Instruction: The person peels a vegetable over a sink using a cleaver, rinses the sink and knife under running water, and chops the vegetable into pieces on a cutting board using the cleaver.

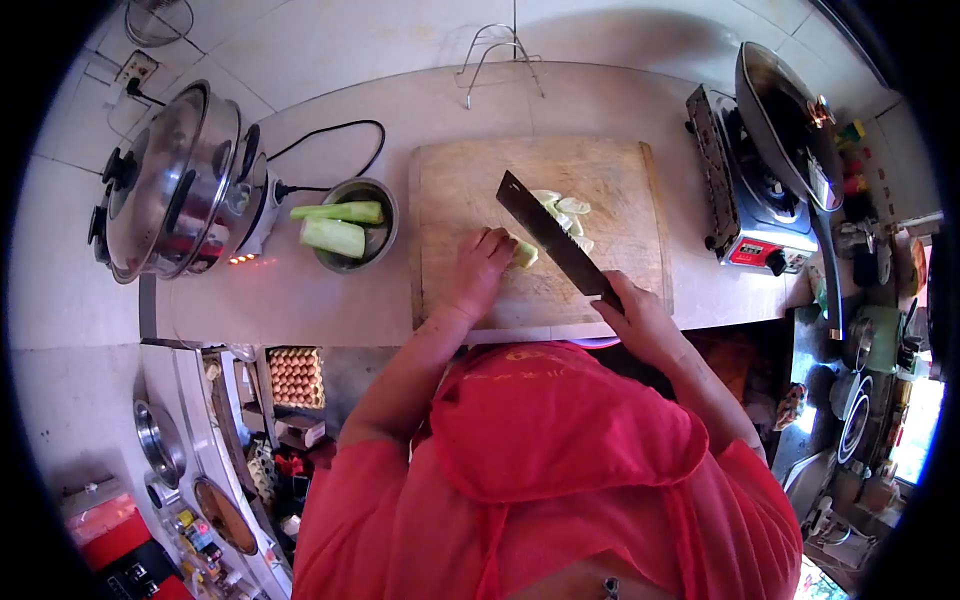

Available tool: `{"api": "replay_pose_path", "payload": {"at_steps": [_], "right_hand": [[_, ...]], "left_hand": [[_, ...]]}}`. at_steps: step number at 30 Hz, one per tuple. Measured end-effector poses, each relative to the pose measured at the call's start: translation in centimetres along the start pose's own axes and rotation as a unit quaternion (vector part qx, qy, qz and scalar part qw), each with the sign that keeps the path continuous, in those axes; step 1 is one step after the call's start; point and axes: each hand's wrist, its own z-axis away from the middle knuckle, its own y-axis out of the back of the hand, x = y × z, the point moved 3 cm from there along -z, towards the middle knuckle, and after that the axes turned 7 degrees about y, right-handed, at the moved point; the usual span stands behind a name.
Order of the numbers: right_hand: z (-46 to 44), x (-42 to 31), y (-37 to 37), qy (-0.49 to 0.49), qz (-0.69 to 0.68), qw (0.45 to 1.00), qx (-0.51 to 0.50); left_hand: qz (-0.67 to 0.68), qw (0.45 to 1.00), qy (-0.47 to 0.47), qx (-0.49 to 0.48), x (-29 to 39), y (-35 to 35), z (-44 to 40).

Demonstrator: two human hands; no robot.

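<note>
My right hand [636, 312] grips the handle of a dark-bladed kitchen knife [550, 232], its broad blade slanting up and left over the cutting board [460, 180]. With curled fingers, my left hand [484, 268] holds a pale green vegetable piece [523, 252] against the wood, just left of the blade. Several cut slices [570, 207] of the same pale green lie beyond the knife, partly hidden by it. Left of the board, a metal bowl [390, 232] contains two longer peeled green pieces [333, 238].
A steel steamer pot [165, 180] stands on an electric base at the left, its black cord [350, 125] looping over the counter. A gas stove [750, 200] with a tilted pan [785, 120] is at right. A wire rack [500, 60] stands by the wall. An egg tray [297, 377] sits below.
</note>
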Motion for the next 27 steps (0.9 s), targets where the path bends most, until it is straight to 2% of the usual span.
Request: {"api": "replay_pose_path", "payload": {"at_steps": [4, 7, 10, 13, 17, 20, 25, 27], "right_hand": [[-0.6, 1.1, -1.5, -0.047, 0.038, 0.995, -0.074], [-1.0, 1.1, -1.1, -0.008, 0.035, 0.998, -0.045], [-0.7, 0.1, -0.5, -0.015, 0.011, 1.0, -0.017], [-0.5, 0.2, -1.6, -0.048, 0.05, 0.995, -0.071], [-0.3, 1.4, -2.4, -0.014, -0.011, 0.999, -0.042], [0.1, 0.0, -1.9, -0.04, 0.0, 0.999, -0.037], [-0.1, 1.5, -3.7, -0.046, 0.017, 0.996, -0.075], [-0.1, 1.7, -3.5, -0.037, 0.008, 0.997, -0.064]], "left_hand": [[-0.025, 1.0, -0.004, -0.002, 0.0, -0.1, 0.0], [-0.034, 0.999, -0.003, -0.003, 0.0, 0.0, 0.0], [-0.027, 1.0, -0.012, 0.001, 0.0, 0.1, 0.4], [-0.043, 0.999, -0.001, -0.011, -0.1, 0.1, 1.3], [-0.029, 0.999, 0.002, -0.016, -0.1, 0.5, 2.1], [-0.004, 1.0, 0.019, -0.014, 0.2, 0.8, 2.4], [-0.074, 0.996, 0.012, -0.041, 0.2, 0.7, 2.4], [-0.092, 0.992, 0.023, -0.087, 0.1, 1.4, 2.2]]}}
